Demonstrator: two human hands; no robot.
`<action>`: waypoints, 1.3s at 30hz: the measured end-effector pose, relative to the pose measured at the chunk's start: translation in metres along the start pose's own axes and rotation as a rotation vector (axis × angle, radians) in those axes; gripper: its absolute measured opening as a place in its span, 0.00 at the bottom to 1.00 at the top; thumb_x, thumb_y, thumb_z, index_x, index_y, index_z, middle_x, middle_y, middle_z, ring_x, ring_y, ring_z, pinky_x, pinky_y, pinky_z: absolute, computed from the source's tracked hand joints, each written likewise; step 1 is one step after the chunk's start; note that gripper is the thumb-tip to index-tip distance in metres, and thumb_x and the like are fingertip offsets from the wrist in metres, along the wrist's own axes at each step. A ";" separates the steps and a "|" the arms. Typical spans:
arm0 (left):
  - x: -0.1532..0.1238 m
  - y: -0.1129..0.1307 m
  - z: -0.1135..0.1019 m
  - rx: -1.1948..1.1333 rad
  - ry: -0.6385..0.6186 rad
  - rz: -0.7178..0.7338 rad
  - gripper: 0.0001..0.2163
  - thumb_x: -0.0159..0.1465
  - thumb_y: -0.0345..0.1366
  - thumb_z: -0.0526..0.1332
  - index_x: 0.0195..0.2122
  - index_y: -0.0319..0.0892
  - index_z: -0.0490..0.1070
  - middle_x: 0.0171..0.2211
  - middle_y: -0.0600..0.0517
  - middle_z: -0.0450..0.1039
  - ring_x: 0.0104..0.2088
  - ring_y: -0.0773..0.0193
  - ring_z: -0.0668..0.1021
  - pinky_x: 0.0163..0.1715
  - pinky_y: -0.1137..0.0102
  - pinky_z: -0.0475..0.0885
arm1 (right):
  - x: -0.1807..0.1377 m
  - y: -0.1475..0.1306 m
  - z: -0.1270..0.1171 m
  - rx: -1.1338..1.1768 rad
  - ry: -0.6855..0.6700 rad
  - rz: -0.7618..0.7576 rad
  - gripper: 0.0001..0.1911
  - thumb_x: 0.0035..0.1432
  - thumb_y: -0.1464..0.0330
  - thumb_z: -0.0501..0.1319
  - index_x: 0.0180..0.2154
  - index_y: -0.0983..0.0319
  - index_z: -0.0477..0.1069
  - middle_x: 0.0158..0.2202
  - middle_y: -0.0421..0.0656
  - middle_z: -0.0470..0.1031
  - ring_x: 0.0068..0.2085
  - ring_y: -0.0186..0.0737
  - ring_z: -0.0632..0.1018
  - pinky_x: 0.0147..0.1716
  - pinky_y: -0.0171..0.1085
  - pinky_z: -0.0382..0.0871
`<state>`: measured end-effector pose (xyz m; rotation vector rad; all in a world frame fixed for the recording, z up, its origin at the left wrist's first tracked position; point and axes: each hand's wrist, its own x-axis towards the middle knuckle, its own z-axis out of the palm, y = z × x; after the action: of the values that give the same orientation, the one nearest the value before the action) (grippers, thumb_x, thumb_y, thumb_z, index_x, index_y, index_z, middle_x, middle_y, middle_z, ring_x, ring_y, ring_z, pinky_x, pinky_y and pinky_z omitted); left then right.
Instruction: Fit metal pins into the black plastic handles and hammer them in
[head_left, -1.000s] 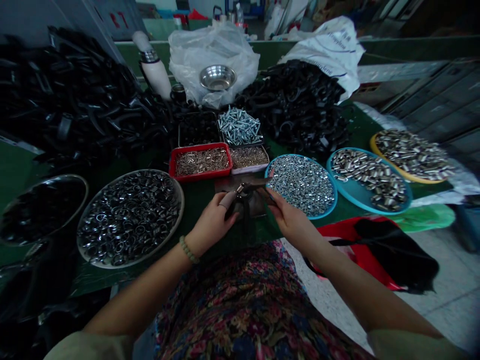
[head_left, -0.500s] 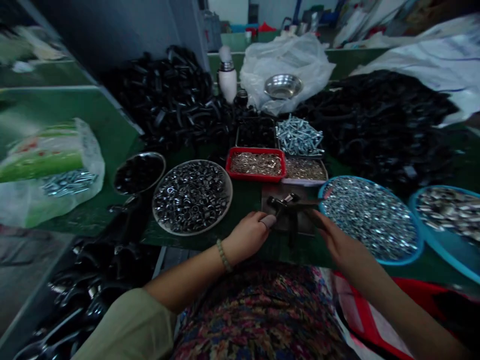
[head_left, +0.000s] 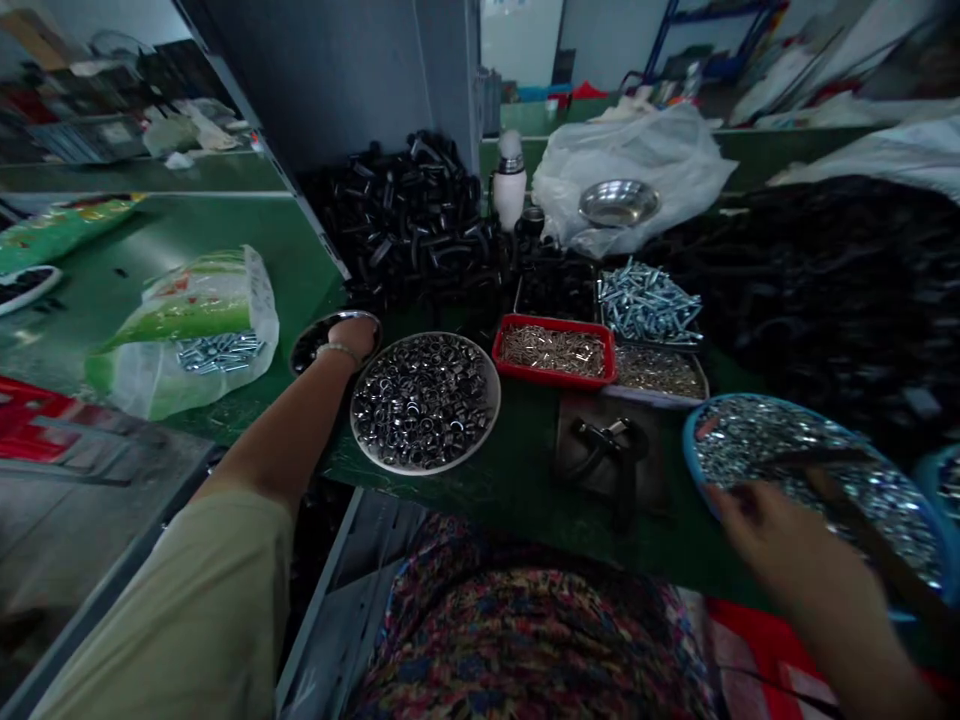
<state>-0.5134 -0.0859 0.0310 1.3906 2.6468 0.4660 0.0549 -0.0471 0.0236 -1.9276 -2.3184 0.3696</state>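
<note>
My left hand reaches into a metal bowl of small black parts at the left; its fingers are hidden. My right hand, smeared by motion, is at the near edge of a blue basin of small shiny metal pieces. Its finger state is unclear. Beside this hand, a hammer with a wooden handle lies across the basin. A black curved part with a shiny metal piece rests on a dark flat plate between my hands, untouched by either.
A round tray of metal rings stands left of the plate. Behind are a red tray of small pins, bolts, piled black parts and a flask. A plastic bag with bolts lies left.
My left hand has left the black part and moved left to the bowl. My right hand and the hammer have moved right, over the blue basin. The view has turned left.
</note>
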 end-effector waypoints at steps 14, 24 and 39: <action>-0.107 0.151 0.019 -1.204 -0.047 0.044 0.13 0.53 0.40 0.67 0.39 0.43 0.73 0.37 0.53 0.77 0.39 0.63 0.79 0.49 0.60 0.72 | 0.000 -0.056 0.044 1.611 -0.350 0.119 0.20 0.51 0.54 0.62 0.37 0.56 0.55 0.13 0.25 0.57 0.10 0.26 0.52 0.12 0.27 0.44; -0.193 0.274 0.090 -1.738 -0.104 0.061 0.07 0.49 0.31 0.70 0.30 0.41 0.75 0.35 0.52 0.79 0.39 0.66 0.79 0.50 0.64 0.72 | -0.021 -0.070 0.030 2.036 -0.296 0.118 0.19 0.57 0.53 0.60 0.26 0.60 0.58 0.13 0.28 0.55 0.10 0.22 0.51 0.11 0.27 0.43; -0.227 0.237 0.105 -1.095 -0.409 0.324 0.15 0.65 0.37 0.56 0.51 0.41 0.73 0.50 0.47 0.75 0.51 0.59 0.76 0.54 0.65 0.69 | -0.028 -0.020 -0.014 0.387 0.217 -0.154 0.21 0.53 0.52 0.59 0.45 0.57 0.71 0.30 0.46 0.77 0.19 0.41 0.72 0.18 0.38 0.62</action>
<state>-0.1724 -0.1236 -0.0012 1.2732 1.3924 1.2396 0.0442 -0.0757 0.0445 -1.5174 -2.0575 0.5189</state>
